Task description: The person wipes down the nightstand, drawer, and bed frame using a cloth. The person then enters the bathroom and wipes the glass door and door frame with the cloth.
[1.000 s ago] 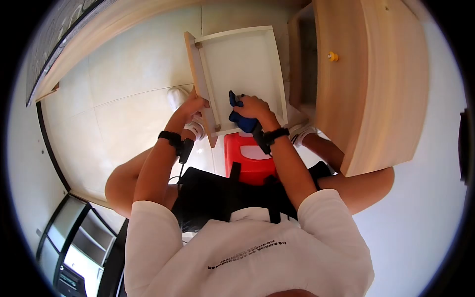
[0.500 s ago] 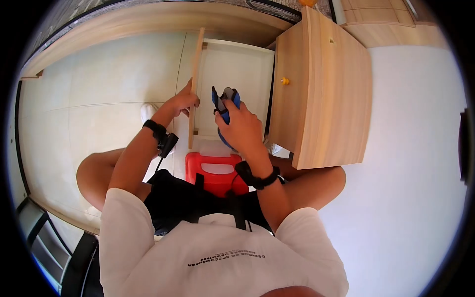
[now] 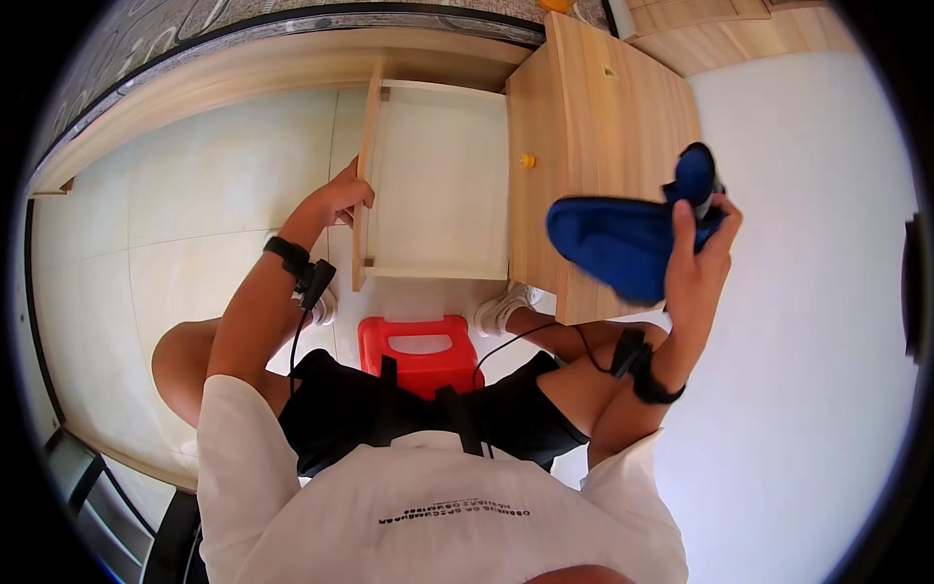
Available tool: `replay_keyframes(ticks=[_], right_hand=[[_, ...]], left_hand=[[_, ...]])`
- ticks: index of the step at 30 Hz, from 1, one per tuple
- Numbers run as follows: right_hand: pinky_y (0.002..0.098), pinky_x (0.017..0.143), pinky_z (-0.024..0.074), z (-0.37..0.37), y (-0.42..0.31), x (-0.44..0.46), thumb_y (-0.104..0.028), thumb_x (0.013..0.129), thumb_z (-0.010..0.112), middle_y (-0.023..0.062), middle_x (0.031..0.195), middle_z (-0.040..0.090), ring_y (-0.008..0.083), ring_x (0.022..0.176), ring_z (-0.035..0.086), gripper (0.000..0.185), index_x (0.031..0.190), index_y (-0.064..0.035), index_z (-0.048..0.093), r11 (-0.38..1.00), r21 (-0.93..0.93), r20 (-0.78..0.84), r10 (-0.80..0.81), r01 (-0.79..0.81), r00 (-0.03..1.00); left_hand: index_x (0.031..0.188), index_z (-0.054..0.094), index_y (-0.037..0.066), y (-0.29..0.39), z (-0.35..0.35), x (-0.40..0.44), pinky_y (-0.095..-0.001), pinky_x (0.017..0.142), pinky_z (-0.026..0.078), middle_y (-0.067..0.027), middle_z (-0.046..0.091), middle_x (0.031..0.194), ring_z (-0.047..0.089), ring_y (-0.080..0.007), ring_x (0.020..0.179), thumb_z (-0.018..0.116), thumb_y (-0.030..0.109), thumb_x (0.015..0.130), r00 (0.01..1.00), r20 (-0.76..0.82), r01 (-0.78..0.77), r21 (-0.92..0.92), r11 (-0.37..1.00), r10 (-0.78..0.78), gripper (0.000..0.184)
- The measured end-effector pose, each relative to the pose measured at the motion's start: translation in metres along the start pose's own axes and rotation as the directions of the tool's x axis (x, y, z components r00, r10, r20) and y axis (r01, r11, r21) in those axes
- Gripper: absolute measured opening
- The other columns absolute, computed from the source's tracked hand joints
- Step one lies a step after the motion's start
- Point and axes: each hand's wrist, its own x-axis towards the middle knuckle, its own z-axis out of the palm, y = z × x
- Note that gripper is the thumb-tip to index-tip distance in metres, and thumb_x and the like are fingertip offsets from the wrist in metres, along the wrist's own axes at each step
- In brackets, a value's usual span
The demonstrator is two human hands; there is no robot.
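My left hand (image 3: 348, 195) is closed on the top edge of the front panel of a pulled-out white drawer (image 3: 443, 271), fingers curled over the wood. Out to the right, my right hand (image 3: 702, 248) grips a blue cloth item (image 3: 618, 243) with a dark edge, thumb on its near side. It hangs above the right side of the wooden cabinet (image 3: 628, 127). A yellow knob (image 3: 526, 161) sits on the cabinet near the drawer.
A red plastic stool (image 3: 423, 355) stands between my legs, below the drawer. My shoes (image 3: 501, 310) rest on the tiled floor. A long wooden edge (image 3: 224, 88) with a dark patterned surface runs across the top left. Black-framed shelving stands at the lower left.
My right hand has lifted the blue item out of the drawer area and carried it right, past the cabinet. The drawer now sits closer in against the cabinet, my left hand still on its front.
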Motion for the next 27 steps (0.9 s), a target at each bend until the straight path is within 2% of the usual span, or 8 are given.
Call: replay_keyframes(ticks=[3, 5, 7, 9, 19, 22, 24, 27], right_hand=[[0.0402, 0.087, 0.0461, 0.005, 0.047, 0.008, -0.032, 0.093, 0.062, 0.0213, 0.102, 0.066, 0.0375, 0.097, 0.062, 0.036, 0.114, -0.0040, 0.053, 0.999, 0.021, -0.062, 0.050, -0.049, 0.997], [0.0397, 0.090, 0.0446, 0.006, 0.068, 0.011, -0.032, 0.093, 0.062, 0.0213, 0.107, 0.063, 0.0357, 0.103, 0.060, 0.038, 0.116, -0.0044, 0.052, 0.990, -0.125, 0.076, 0.072, -0.062, 0.994], [0.0404, 0.093, 0.0438, 0.010, 0.094, 0.006, -0.032, 0.093, 0.063, 0.0211, 0.116, 0.057, 0.0352, 0.109, 0.056, 0.040, 0.120, -0.0052, 0.052, 0.988, -0.127, 0.219, -0.054, 0.084, 0.974], [0.0410, 0.093, 0.0439, 0.013, 0.093, -0.005, -0.031, 0.093, 0.062, 0.0230, 0.119, 0.054, 0.0372, 0.110, 0.055, 0.043, 0.125, -0.0064, 0.051, 0.985, -0.153, 0.324, -0.022, 0.076, 0.946], [0.0429, 0.094, 0.0439, 0.011, 0.079, -0.014, -0.036, 0.091, 0.064, 0.0240, 0.123, 0.051, 0.0394, 0.113, 0.053, 0.053, 0.135, -0.0109, 0.047, 0.991, -0.128, 0.353, 0.012, 0.036, 0.935], [0.0440, 0.097, 0.0425, 0.004, 0.074, -0.023, -0.036, 0.083, 0.074, 0.0234, 0.125, 0.050, 0.0405, 0.118, 0.050, 0.070, 0.142, -0.0148, 0.043, 0.989, -0.121, 0.422, -0.029, 0.088, 0.906], [0.0449, 0.101, 0.0398, -0.004, 0.071, -0.029, -0.034, 0.070, 0.084, 0.0227, 0.127, 0.050, 0.0411, 0.121, 0.046, 0.091, 0.147, -0.0195, 0.038, 0.989, -0.033, 0.604, -0.093, 0.142, 0.791], [0.0445, 0.104, 0.0374, -0.001, 0.078, -0.030, -0.033, 0.063, 0.089, 0.0222, 0.127, 0.050, 0.0409, 0.121, 0.044, 0.100, 0.148, -0.0217, 0.037, 0.962, 0.006, 0.596, -0.224, 0.275, 0.771]], left_hand=[[0.153, 0.016, 0.021, -0.015, -0.008, 0.015, -0.0430, 0.054, 0.054, -0.0123, 0.053, 0.095, 0.058, -0.0263, 0.070, 0.055, 0.000, 0.068, 0.999, 0.020, -0.040, 0.019, 0.999, 0.040, 0.095], [0.153, 0.015, 0.019, -0.018, -0.010, 0.019, -0.0432, 0.055, 0.054, -0.0122, 0.053, 0.094, 0.058, -0.0262, 0.069, 0.055, 0.000, 0.069, 1.000, 0.003, -0.030, 0.032, 0.999, 0.030, 0.095], [0.153, 0.013, 0.018, -0.019, -0.008, 0.023, -0.0433, 0.055, 0.054, -0.0121, 0.053, 0.093, 0.058, -0.0261, 0.068, 0.055, 0.000, 0.070, 1.000, 0.004, -0.024, 0.049, 0.999, 0.023, 0.095], [0.151, 0.017, 0.015, -0.018, -0.011, 0.028, -0.0440, 0.056, 0.055, -0.0132, 0.053, 0.094, 0.059, -0.0273, 0.069, 0.056, 0.001, 0.070, 1.000, 0.021, -0.011, 0.052, 0.999, 0.010, 0.091], [0.145, 0.024, 0.014, -0.003, -0.002, 0.025, -0.0478, 0.063, 0.057, -0.0154, 0.053, 0.100, 0.063, -0.0302, 0.075, 0.056, 0.003, 0.069, 0.999, 0.036, 0.012, 0.005, 1.000, -0.012, 0.083], [0.145, 0.024, 0.015, -0.005, -0.002, 0.028, -0.0497, 0.065, 0.057, -0.0159, 0.054, 0.104, 0.063, -0.0318, 0.078, 0.056, 0.003, 0.068, 0.999, 0.038, 0.009, 0.005, 1.000, -0.010, 0.084], [0.145, 0.023, 0.016, -0.007, -0.005, 0.028, -0.0518, 0.065, 0.056, -0.0156, 0.054, 0.105, 0.063, -0.0323, 0.080, 0.056, 0.003, 0.068, 0.998, 0.048, 0.032, -0.013, 0.999, -0.031, 0.085], [0.146, 0.023, 0.016, -0.006, -0.006, 0.031, -0.0504, 0.063, 0.056, -0.0145, 0.054, 0.100, 0.062, -0.0314, 0.080, 0.057, 0.003, 0.068, 0.997, 0.052, 0.060, 0.019, 0.998, -0.061, 0.085]])
